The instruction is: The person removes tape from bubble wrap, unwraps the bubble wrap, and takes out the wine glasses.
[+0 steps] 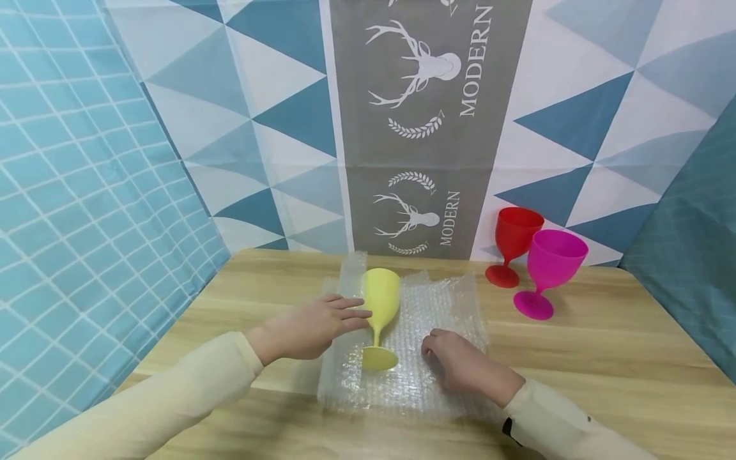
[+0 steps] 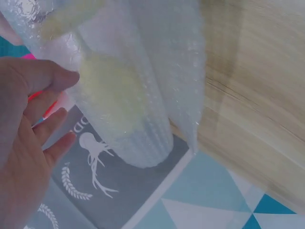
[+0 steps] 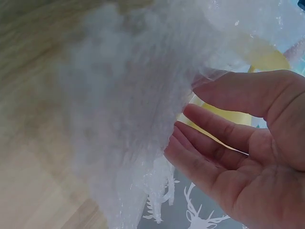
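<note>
A yellow plastic goblet [image 1: 382, 300] lies on a sheet of bubble wrap [image 1: 411, 383], its bowl toward the back. The sheet's left flap is folded over the goblet's left side; through it, the goblet [image 2: 114, 90] shows blurred in the left wrist view. My left hand [image 1: 324, 322] presses that flap against the goblet with extended fingers. On the right part of the sheet, my right hand [image 1: 462, 364] touches the wrap. In the right wrist view its slightly bent fingers [image 3: 205, 167] meet the wrap [image 3: 133, 105], the thumb apart from them.
A red goblet [image 1: 514, 236] and a magenta goblet [image 1: 554, 262] stand upright at the back right of the wooden table [image 1: 604, 377]. Behind rises a patterned cloth [image 1: 287, 83] with deer heads and triangles. A blue checked cloth [image 1: 75, 191] hangs at the left.
</note>
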`<state>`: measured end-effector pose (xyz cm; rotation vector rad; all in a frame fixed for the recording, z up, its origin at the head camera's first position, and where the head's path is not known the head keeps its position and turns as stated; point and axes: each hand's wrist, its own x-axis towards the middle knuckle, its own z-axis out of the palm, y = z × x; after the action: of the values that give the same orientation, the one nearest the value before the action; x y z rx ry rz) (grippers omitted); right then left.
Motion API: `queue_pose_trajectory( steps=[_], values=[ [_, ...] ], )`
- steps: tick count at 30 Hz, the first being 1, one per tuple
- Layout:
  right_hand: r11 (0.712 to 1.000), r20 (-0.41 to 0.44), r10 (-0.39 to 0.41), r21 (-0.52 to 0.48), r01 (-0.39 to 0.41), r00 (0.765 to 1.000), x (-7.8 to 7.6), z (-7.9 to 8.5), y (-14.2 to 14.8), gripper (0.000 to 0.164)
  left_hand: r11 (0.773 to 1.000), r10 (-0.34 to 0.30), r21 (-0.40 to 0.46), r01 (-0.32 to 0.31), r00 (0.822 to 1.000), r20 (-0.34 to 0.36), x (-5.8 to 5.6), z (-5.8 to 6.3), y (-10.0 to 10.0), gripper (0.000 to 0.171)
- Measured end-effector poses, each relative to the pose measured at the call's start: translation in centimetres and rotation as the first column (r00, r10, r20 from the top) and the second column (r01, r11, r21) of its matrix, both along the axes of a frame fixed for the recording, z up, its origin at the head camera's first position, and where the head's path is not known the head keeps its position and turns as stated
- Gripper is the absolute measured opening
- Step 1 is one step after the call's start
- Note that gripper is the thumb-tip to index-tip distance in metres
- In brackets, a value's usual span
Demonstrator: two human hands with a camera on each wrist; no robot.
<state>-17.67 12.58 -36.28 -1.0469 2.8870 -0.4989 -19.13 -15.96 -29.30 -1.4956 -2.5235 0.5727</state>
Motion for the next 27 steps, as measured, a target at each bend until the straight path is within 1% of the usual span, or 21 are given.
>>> queue_pose_trajectory(
  steps=[3,6,10,14,18,21,23,25,27],
  values=[
    [1.000,-0.001,-0.001,0.009,0.001,1.000,-0.2,0.1,0.1,0.044,0.999,-0.004,0.034,0.005,1.000,-0.010,-0.1,0.3,-0.6,0.053],
    [1.000,0.009,-0.005,0.016,0.005,1.000,-0.3,0.2,0.0,0.045,0.996,-0.005,0.087,0.007,1.000,-0.021,-0.1,0.4,-1.2,0.044],
    [1.000,0.012,0.002,0.019,-0.002,1.000,-0.2,0.3,0.0,0.045,0.985,0.016,0.174,-0.014,1.000,-0.011,0.0,0.5,-2.2,0.029],
    [1.000,0.021,-0.004,0.019,0.003,1.000,-0.1,0.2,0.0,0.047,0.970,0.040,0.238,-0.041,0.999,0.006,0.1,0.6,-3.0,0.029],
    [1.000,0.033,-0.008,0.020,0.007,0.999,-0.2,0.0,0.0,0.046,0.959,0.056,0.277,-0.056,0.998,0.007,0.3,0.8,-4.1,0.029],
    [1.000,0.039,-0.016,0.020,0.015,0.999,-0.3,0.0,0.0,0.045,0.953,0.088,0.287,-0.095,0.995,0.039,0.3,1.1,-4.9,0.028],
    [1.000,0.045,-0.025,0.018,0.024,0.999,-0.3,0.1,-0.1,0.045,0.953,0.118,0.271,-0.133,0.991,0.069,0.3,1.4,-5.4,0.029],
    [0.999,0.061,-0.037,0.017,0.036,0.997,-0.4,0.2,-0.1,0.046,0.952,0.148,0.251,-0.175,0.981,0.121,0.2,1.7,-5.7,0.031],
    [0.999,0.063,-0.039,0.014,0.038,0.997,-0.4,0.2,-0.1,0.046,0.948,0.181,0.230,-0.222,0.966,0.187,0.0,1.9,-5.9,0.033]
  ],
)
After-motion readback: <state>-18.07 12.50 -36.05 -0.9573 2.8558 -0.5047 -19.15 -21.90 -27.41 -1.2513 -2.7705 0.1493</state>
